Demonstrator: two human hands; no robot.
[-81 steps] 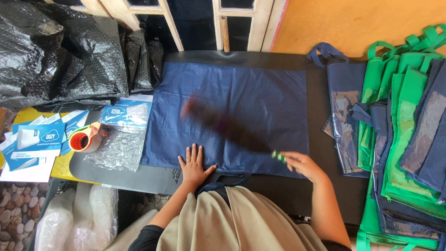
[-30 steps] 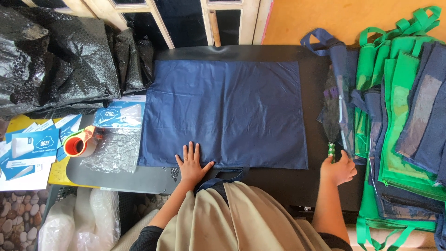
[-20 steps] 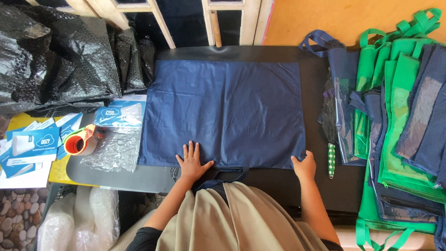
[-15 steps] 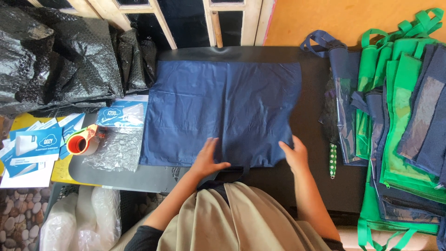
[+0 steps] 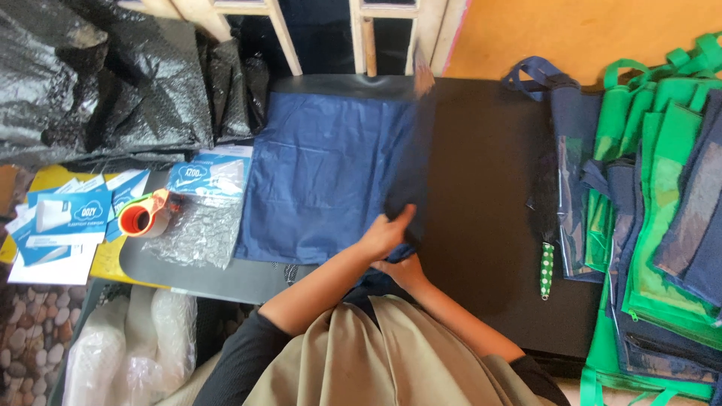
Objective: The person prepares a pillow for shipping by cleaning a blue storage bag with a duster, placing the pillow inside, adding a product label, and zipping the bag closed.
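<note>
A navy fabric sheet [image 5: 323,180] lies spread on the dark counter [image 5: 489,210], its right side lifted and folded over toward the left, the raised edge standing blurred near the counter's middle. The left hand [image 5: 387,231] grips that lifted edge at the near end of the fold, fingers curled around the cloth, thumb on top. The right hand [image 5: 406,269] sits just below and behind it, touching the same fold from underneath; most of it is hidden by the cloth and the left hand, so I cannot tell whether its fingers are closed. Both hands are at the near edge of the sheet, close to the person's body.

On the bare right half of the counter a brush with a green dotted handle [image 5: 547,269] lies well apart from the hands, beside a heap of green and navy bags [image 5: 654,210] stacked at the right. To the left of the sheet a piece of clear bubble wrap [image 5: 197,233] lies next to an orange tape roll [image 5: 143,218], with blue and white printed packets [image 5: 68,218] beyond. Black bubble-wrap sheets [image 5: 113,83] are piled at the far left.
</note>
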